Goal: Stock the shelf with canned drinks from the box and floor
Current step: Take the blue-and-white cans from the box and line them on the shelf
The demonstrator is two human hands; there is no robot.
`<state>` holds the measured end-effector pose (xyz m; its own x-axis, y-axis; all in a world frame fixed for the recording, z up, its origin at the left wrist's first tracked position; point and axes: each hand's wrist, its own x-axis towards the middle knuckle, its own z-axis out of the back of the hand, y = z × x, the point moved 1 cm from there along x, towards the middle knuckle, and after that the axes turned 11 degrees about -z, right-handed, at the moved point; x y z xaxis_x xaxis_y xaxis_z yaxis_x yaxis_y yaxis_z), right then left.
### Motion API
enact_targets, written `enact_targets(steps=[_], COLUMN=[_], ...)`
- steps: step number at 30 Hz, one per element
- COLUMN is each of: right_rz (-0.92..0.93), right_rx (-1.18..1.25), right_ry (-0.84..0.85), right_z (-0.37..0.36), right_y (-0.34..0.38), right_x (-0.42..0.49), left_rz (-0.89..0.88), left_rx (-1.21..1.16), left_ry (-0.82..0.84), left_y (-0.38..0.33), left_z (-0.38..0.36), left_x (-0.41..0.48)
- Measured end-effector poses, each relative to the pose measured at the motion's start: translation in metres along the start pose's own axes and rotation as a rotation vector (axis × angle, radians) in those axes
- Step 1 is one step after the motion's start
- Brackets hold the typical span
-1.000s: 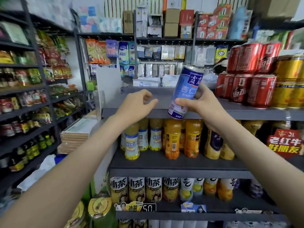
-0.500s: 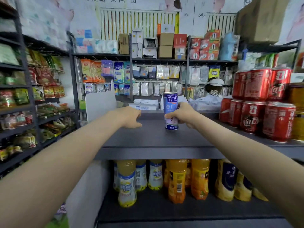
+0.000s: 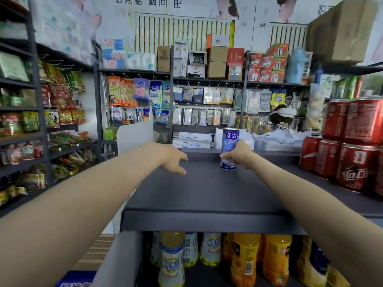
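Bright, even shop light; wide-angle bending and motion blur smear the edges, centre fairly sharp.

The dark top shelf [image 3: 207, 195] lies open across its middle and front, a broad lane between the two forearms. On the right, red cans [image 3: 352, 160] stacked two high wall off that side. At the back, the upright blue can [image 3: 229, 149] and the right hand [image 3: 240, 156] gripping it take up room. The left hand [image 3: 173, 160] rests on the shelf well apart from them, with a gap between. A white panel [image 3: 134, 135] closes the rear left corner.
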<state>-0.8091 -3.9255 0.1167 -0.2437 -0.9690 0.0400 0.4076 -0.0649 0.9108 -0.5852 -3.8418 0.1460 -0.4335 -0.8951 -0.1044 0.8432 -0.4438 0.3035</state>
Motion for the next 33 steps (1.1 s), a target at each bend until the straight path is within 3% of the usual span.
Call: enact_targets(steps=[7,10,12,18,22,27,33], right_rz=[0.004,0.204,0.372,0.786,0.846,0.740,0.608], right_rx=[-0.283,-0.437,-0.404,-0.309,-0.156,-0.162,-0.274], right_ry=[-0.094,-0.227,-0.250,0.007,0.196,0.634,0.951], right_z=[0.000,0.009,0.006,-0.029,-0.060,-0.135,-0.242], right_y=[0.007,0.019,0.025,0.019,-0.035,-0.128,-0.200], right_x=[-0.020,-0.058,-0.091,-0.230,-0.330,-0.434,-0.529], left_rz=[-0.027,0.008,0.027,0.070,0.171,0.404,0.820], left_rx=[-0.055,-0.109,-0.202,-0.368,-0.453,-0.580,-0.696], left_ry=[-0.186,-0.303,-0.403,-0.742,-0.904,-0.797,-0.361], left_y=[-0.004,-0.009,-0.019,-0.079,-0.128,-0.174,-0.168], left_z=[0.009,0.010,0.007,-0.020,-0.097,-0.235,-0.389], left_x=[-0.003,-0.024,-0.047,-0.165,-0.270,-0.394,-0.528])
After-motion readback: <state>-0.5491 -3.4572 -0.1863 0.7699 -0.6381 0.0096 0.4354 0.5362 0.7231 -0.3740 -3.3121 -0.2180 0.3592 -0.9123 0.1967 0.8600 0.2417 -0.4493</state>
